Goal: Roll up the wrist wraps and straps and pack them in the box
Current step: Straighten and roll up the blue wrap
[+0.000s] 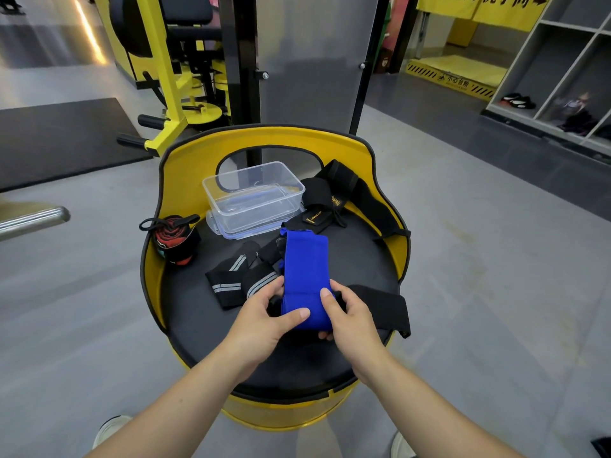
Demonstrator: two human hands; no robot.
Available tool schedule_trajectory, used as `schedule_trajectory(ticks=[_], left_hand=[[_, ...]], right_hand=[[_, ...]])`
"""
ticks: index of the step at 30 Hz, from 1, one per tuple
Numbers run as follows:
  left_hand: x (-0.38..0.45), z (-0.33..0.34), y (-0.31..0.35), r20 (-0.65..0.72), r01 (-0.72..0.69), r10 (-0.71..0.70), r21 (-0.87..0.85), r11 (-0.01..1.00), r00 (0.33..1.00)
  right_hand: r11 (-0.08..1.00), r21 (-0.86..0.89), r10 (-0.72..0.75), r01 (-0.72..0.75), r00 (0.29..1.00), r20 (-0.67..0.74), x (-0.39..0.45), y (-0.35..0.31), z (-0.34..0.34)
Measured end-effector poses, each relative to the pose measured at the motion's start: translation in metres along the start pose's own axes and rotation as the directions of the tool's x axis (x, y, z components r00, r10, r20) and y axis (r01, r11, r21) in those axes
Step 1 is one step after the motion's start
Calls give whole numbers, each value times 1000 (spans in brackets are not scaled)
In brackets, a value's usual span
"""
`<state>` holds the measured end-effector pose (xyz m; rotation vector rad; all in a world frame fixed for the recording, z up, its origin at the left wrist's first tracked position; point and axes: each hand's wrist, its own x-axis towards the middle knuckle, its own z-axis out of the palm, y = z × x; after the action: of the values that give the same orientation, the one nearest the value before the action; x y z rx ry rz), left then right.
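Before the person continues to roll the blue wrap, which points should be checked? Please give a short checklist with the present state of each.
1. Both hands on the blue wrap: ok; the left hand and right hand pinch its near end.
2. Roll started evenly: cannot tell; the fingers cover the near end.
3. Far end of the wrap free: cannot tell; it lies over black straps.
4. Clear box open: ok, with no lid on it.
5. Room in the box: ok; no wrap is inside.
6. Other pieces ready: not ok; only the red-and-black wrap is rolled, and the striped wraps lie flat.
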<state>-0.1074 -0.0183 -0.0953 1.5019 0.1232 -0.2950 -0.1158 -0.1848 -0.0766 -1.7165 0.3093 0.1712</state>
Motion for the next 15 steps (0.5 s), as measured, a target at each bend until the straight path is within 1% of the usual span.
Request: schedule_trajectory(ticks=[2,6,8,12,15], left_hand=[[1,0,-1,-12,41,-42,-61,997,999],[-2,2,5,35,84,-78,-202,976,996],[-2,4,9,21,117,-116,-246,962,993],[-2,4,20,-23,178,-193,-283,942,981],[-3,4,23,-31,213,-230,-275,938,973]], right_hand=[[1000,12,-12,13,1000,-11,0,-1,-1],[998,41,-39,40,999,-10,0,-4,-3],[999,34,-38,37,999,5,0,-5,-5],[983,181,-7,-24,985,173,1,-6,-11],[958,277,3,-71,971,238,1,-5,-12]])
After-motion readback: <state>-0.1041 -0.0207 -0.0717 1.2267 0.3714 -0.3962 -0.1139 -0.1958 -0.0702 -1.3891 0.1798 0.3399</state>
